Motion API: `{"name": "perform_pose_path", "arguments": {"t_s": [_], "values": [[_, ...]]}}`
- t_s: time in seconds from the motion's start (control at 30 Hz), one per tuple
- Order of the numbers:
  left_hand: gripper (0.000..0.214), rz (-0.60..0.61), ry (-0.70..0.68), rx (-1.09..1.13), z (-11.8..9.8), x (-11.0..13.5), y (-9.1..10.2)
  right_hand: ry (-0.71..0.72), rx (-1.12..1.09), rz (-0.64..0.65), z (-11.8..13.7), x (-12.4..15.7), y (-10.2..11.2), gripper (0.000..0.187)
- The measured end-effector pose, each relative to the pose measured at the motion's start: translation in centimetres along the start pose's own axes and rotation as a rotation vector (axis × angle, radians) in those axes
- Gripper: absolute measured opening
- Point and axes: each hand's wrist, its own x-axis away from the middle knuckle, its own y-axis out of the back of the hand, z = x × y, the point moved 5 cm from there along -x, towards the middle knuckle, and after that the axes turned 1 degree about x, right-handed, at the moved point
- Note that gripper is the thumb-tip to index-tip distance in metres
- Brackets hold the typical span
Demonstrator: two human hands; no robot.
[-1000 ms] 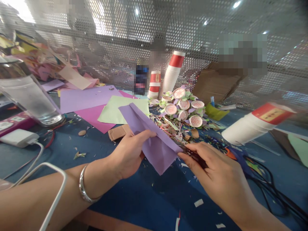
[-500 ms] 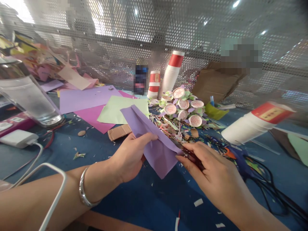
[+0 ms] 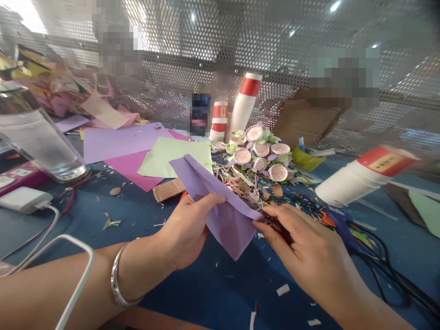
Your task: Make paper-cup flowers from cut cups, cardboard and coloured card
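A sheet of purple paper (image 3: 235, 229) is held above the table, with one long edge folded over into a narrow strip. My left hand (image 3: 185, 229) grips its left side, thumb pressed on the fold and the other fingers mostly hidden underneath. At the right end of the folded strip, my right hand (image 3: 305, 247) pinches the paper between thumb and fingers. Something dark shows in the shadow behind those fingers, too unclear to name. Just beyond the paper lies a light green sheet (image 3: 172, 158), partly over magenta paper (image 3: 134, 169) and another purple sheet (image 3: 120, 142).
Paper scraps (image 3: 252, 183) surround a pile of small round cup-bottom pieces (image 3: 260, 149). Stacked paper cups (image 3: 367, 174) lean at right, more (image 3: 244, 103) at the back. A glass of water (image 3: 44, 142), a white charger (image 3: 25, 200) and its cable are at left; black cables (image 3: 381, 266) at right.
The purple paper has shifted slightly down and right with both hands still on it. The view has moved a little; nothing else has visibly changed.
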Motion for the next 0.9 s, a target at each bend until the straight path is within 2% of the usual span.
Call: {"name": "perform_pose_path", "arguments": {"t_s": [0.3,0.47,0.7,0.8,0.9], "values": [[0.018,0.005,-0.022,0.016,-0.2,0.2,-0.1,-0.002,0.02,-0.021,-0.1,0.0,-0.1,0.009],[0.017,0.013,-0.148,0.061,-1.9,-0.8,0.3,-0.064,-0.001,-0.017,-0.3,-0.3,-0.2,0.019],[0.018,0.057,-0.227,0.07,-3.3,-1.6,0.3,-0.059,-0.087,-0.02,0.0,-0.1,0.0,0.017],[0.019,0.06,-0.233,0.043,-3.4,-1.7,0.3,-0.125,-0.18,0.021,-0.3,0.1,0.0,0.016],[0.018,0.046,-0.254,0.044,-3.5,-1.8,0.4,-0.298,-0.376,0.146,-0.8,0.2,-0.5,0.02]]}}
